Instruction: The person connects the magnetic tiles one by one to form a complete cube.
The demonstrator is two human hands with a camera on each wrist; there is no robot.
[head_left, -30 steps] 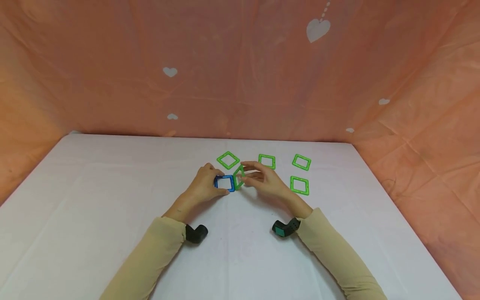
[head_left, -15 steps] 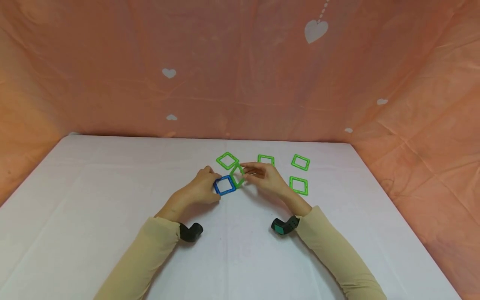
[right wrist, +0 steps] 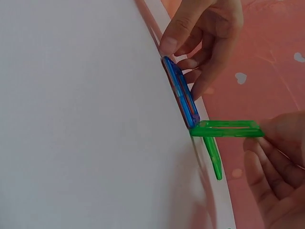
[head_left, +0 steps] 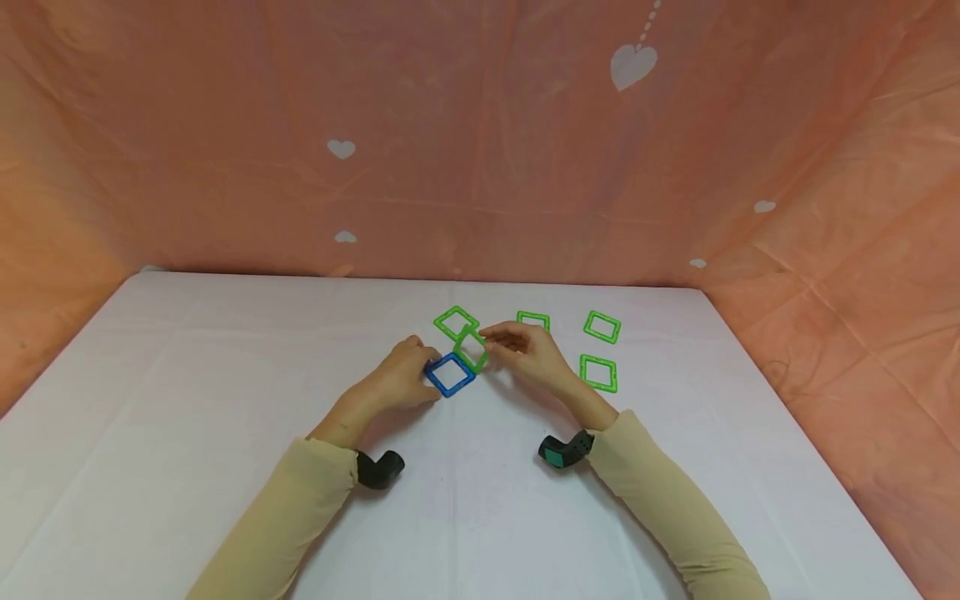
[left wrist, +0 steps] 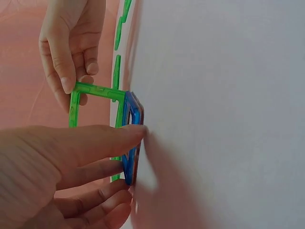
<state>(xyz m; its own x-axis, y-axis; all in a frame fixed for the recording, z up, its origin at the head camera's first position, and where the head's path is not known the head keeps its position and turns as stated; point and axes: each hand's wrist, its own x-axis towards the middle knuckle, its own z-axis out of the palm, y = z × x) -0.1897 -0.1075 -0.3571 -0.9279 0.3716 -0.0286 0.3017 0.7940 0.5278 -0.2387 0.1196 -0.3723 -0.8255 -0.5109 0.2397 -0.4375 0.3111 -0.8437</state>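
My left hand [head_left: 397,375] holds a blue square frame tile [head_left: 461,387], a magnetic building tile by its look, with thumb and fingers at its edges. In the left wrist view the thumb crosses this blue tile [left wrist: 136,109]. A green square frame tile [right wrist: 228,129] stands up from the table, one edge meeting the blue tile's side. Its far edge is pinched between the thumb and fingers of my right hand [head_left: 528,354]. In the right wrist view the two tiles form a corner. Whether the blue tile touches the table cannot be told.
Another green tile [head_left: 442,312] lies just behind the upright one. Further right lie three more green tiles, one [head_left: 534,316] partly behind my right hand, one at the back [head_left: 602,314] and one nearer [head_left: 598,387]. White cloth [head_left: 225,375] covers the table; a pink curtain [head_left: 450,167] hangs behind.
The blue tile has turned in the left hand from square-on to a diamond angle. The green tile has swung round with it, now facing the camera more. The left hand has drawn slightly left.
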